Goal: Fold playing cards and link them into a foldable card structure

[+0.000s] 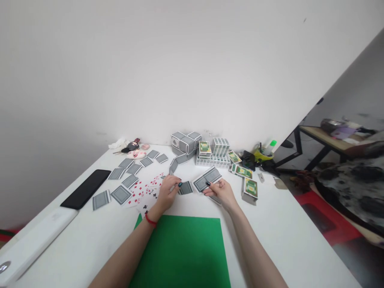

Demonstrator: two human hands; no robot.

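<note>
My right hand pinches grey-backed playing cards at their lower right, thumb on top; they look joined or overlapped, and I cannot count them. To the left, my left hand has its fingers drawn together at the edge of another grey-backed card, apparently gripping it. Face-up cards with red and black suits are spread beside my left wrist. Farther left lie several face-down cards. Behind my hands stands a block built from folded cards, with a curved row of cards running from it.
Green-and-yellow card boxes stand at the right, near stacked card packs. A green sheet lies in front. At left are a black phone and a long white case. A yellow holder sits at the back right.
</note>
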